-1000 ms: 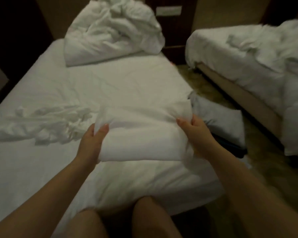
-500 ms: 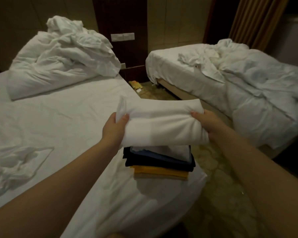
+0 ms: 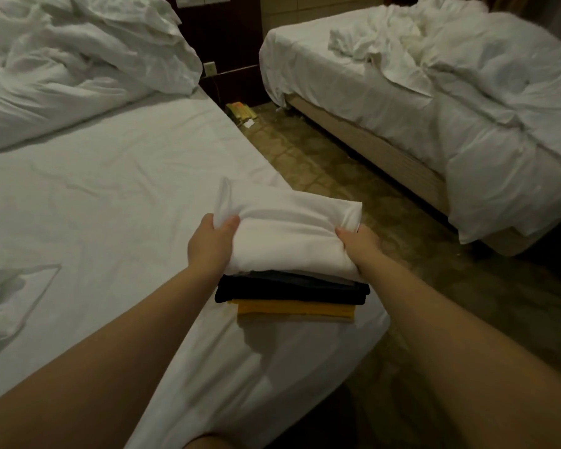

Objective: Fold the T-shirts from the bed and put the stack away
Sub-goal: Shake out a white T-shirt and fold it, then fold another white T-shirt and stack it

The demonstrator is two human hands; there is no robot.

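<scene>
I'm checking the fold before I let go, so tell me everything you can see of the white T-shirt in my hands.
The white T-shirt is soft cloth folded into a thick rectangle, lying roughly level, with a loose corner sticking up at its far left. The left hand grips its left end, the right hand its right end. It sits atop the stack of dark and yellow folded shirts at the edge of the bed.

At upper left you see a rumpled white duvet (image 3: pixel 78 59). At upper right, a second bed (image 3: pixel 305 76) carries crumpled bedding (image 3: pixel 450 53). Between them, a yellow packet (image 3: pixel 240 111) lies on the patterned floor (image 3: pixel 337 189).
</scene>
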